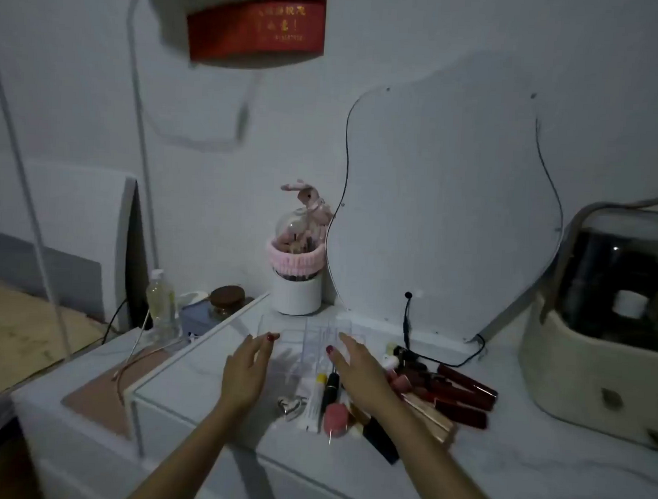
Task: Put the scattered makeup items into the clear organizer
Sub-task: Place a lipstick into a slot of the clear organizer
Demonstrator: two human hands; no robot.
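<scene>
White dresser top (499,468): clear organizer (307,334) by mirror (448,202); left hand (245,374) and right hand (362,377) hover, fingers relaxed, empty; lipsticks (461,393) scattered right.

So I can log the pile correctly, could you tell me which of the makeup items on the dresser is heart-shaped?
The shiny silver heart at the pile's left edge, beside the white tube; the other items are tubes and sticks.

The scene is dim and bluish-grey, soft throughout, with fine detail smeared. The hands (244,374) cast a faint shadow on the worktop (205,391). Wide-angle distortion bends the white pole (25,191) at the left edge
</scene>
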